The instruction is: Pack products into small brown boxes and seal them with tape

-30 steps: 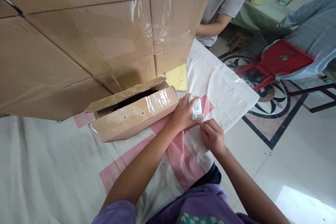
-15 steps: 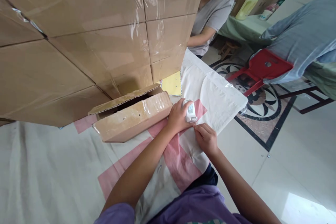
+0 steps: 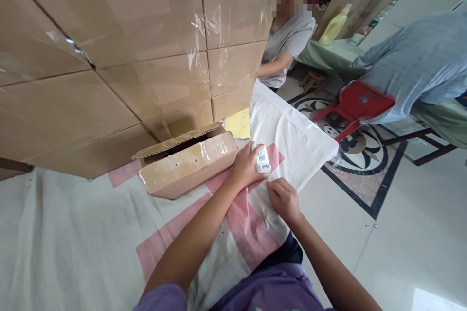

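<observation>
- The white device [image 3: 261, 165] lies on the cloth-covered table [image 3: 288, 112], near its edge, beside the open carton [image 3: 188, 167].
- The left hand [image 3: 244, 164] grasps the device, thumb and fingers wrapped about it.
- The right hand [image 3: 284, 198] sits just off the device's near end, fingers curled in; whether they pinch something thin, I cannot tell.
- The step in hand seems to be steadying the device while the right fingers work close by; the next move would call for a firm left hold and precise right fingertips.
- Beyond stand taped boxes [image 3: 146, 82], with a yellow sheet [image 3: 239, 125] by their base.
</observation>
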`<state>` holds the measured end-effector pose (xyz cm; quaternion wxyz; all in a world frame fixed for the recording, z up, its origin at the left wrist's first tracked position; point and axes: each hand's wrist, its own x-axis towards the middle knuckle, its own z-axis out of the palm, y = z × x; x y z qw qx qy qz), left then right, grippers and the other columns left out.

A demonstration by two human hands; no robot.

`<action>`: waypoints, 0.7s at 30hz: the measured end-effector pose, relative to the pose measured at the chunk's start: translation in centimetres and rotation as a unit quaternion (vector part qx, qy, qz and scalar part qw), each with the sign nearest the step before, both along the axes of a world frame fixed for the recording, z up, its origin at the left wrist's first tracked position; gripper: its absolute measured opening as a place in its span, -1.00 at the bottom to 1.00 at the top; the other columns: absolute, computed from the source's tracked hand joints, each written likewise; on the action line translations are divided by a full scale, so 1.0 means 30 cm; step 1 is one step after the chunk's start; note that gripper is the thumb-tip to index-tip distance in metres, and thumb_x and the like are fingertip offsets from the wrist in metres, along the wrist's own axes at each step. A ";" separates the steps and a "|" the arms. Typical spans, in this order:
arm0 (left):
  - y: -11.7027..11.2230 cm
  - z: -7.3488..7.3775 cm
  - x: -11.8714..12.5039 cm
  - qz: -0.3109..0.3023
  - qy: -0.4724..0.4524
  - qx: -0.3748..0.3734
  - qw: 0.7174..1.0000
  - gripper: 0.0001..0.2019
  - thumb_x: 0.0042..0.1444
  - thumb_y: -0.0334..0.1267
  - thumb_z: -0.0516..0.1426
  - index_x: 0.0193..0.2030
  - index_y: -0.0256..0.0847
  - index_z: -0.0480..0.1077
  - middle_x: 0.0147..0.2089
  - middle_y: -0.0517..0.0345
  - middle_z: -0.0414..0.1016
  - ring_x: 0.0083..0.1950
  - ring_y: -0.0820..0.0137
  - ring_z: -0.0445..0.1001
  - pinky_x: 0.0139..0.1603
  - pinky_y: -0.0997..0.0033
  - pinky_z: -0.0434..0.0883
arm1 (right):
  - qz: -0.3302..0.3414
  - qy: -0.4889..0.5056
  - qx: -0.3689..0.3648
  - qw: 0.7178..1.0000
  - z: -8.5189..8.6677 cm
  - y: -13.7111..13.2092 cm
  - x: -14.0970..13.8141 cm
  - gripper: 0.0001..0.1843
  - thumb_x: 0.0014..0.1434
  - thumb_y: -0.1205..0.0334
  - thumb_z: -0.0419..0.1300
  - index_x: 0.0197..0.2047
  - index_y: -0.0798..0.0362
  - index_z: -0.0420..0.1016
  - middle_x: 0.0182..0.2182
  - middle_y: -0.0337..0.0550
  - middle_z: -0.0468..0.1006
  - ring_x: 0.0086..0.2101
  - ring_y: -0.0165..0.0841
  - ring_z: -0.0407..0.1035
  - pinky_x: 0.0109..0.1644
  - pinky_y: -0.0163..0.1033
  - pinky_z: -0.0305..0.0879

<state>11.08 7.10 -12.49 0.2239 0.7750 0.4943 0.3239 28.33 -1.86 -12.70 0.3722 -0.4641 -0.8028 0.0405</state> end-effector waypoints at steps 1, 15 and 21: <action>0.000 -0.002 -0.001 -0.002 -0.002 -0.006 1.000 0.04 -0.26 -0.07 0.47 0.39 -0.05 0.13 0.46 -0.21 0.04 0.33 -0.13 0.30 0.31 -0.08 0.28 | -0.003 0.011 0.009 1.000 0.000 -0.003 0.001 -0.78 0.34 0.45 0.14 -0.33 0.03 0.48 -0.46 -0.16 0.49 -0.40 -0.36 0.39 -0.32 -0.24 0.34; -0.191 0.257 -0.048 -0.030 -0.242 -0.137 0.960 -0.78 0.27 -0.12 0.12 -0.33 -0.14 0.46 -0.44 0.27 0.48 -0.36 0.41 0.46 -0.32 0.41 0.31 | 0.044 0.031 0.163 0.985 0.162 0.040 -0.040 -0.67 0.22 0.57 0.19 -0.07 -0.04 0.45 -0.41 -0.19 0.55 -0.42 -0.36 0.40 -0.37 -0.25 0.35; -0.200 0.323 -0.069 0.002 -0.239 -0.093 0.966 -0.71 0.33 -0.13 0.07 -0.43 -0.16 0.33 -0.53 0.32 0.32 -0.46 0.48 0.30 -0.39 0.42 0.19 | 0.010 0.025 0.115 0.993 0.152 0.013 -0.113 -0.66 0.30 0.45 0.17 0.09 -0.06 0.35 -0.24 -0.08 0.56 -0.28 -0.29 0.48 -0.31 -0.21 0.42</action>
